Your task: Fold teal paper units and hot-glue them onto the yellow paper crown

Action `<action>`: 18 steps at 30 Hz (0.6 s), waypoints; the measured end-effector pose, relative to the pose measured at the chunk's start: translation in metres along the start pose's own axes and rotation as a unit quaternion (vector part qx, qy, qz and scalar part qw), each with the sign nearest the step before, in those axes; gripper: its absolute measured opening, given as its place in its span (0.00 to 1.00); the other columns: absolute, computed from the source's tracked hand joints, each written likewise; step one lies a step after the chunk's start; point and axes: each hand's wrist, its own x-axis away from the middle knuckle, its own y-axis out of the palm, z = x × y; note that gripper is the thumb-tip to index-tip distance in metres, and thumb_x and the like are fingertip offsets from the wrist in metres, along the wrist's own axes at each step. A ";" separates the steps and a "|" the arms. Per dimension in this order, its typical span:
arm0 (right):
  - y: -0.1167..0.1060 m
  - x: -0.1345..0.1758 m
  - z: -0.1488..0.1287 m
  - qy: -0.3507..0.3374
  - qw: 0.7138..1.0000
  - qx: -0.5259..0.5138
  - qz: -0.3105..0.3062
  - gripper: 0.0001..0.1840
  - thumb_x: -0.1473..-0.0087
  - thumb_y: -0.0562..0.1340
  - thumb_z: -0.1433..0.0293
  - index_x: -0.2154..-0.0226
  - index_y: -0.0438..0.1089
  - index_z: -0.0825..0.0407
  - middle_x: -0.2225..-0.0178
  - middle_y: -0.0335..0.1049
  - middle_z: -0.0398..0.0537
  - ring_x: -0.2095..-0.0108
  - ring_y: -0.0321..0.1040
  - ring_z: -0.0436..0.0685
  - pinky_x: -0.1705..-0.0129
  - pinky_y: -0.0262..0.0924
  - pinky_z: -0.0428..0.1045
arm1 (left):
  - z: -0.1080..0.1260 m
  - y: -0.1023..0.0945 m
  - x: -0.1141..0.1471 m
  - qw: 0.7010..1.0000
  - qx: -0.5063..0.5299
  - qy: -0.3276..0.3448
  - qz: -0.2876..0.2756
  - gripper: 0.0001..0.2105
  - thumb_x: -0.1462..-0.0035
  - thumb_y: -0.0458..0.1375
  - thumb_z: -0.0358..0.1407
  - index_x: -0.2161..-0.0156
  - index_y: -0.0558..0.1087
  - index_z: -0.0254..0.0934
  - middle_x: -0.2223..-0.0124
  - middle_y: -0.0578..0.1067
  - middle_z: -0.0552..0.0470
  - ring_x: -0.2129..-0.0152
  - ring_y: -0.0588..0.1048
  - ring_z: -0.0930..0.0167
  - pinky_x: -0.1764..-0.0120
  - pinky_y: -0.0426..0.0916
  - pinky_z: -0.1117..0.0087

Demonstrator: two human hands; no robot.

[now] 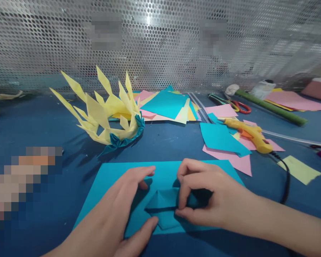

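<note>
A small folded piece of blue paper [163,203] lies on a larger flat blue sheet [109,178]. My right hand [203,189] pinches the right side of the folded piece between thumb and fingers. To its left, my left hand [123,203] is open, thumb near the lower left edge of the fold and fingers stretched over the sheet. Behind the sheet stands a yellow paper crown [107,117] with tall pointed spikes and blue folded paper along part of its base.
A yellow glue gun [248,134] rests on paper scraps at right, its black cord [287,178] trailing forward. Stacked coloured paper [166,103], scissors [240,107] and a green stick [273,107] lie behind. A perforated metal panel [160,46] closes off the back. A pixelated patch covers the left.
</note>
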 end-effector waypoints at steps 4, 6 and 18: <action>0.003 0.003 -0.007 -0.041 0.999 -0.026 -0.016 0.08 0.54 0.67 0.82 0.74 0.74 0.53 0.67 0.60 0.39 0.69 0.64 0.42 0.65 0.61 0.37 | -0.004 -0.002 0.001 0.998 0.055 0.003 -0.012 0.17 0.39 0.51 0.42 0.46 0.64 0.40 0.57 0.77 0.50 0.63 0.77 0.70 0.63 0.74 0.75; 0.003 0.004 -0.010 -0.056 0.997 -0.035 -0.029 0.10 0.54 0.66 0.84 0.74 0.73 0.53 0.67 0.59 0.39 0.68 0.64 0.42 0.64 0.60 0.35 | -0.005 -0.003 0.000 0.994 0.107 0.012 -0.030 0.09 0.37 0.49 0.39 0.56 0.69 0.44 0.62 0.77 0.56 0.66 0.76 0.73 0.64 0.72 0.77; 0.008 0.003 -0.013 -0.009 0.997 0.013 -0.075 0.08 0.38 0.58 0.67 0.63 0.71 0.51 0.69 0.70 0.39 0.68 0.64 0.47 0.62 0.57 0.42 | 0.000 0.000 0.002 0.997 0.075 0.026 0.000 0.19 0.34 0.41 0.37 0.72 0.69 0.42 0.77 0.70 0.58 0.80 0.69 0.74 0.75 0.67 0.78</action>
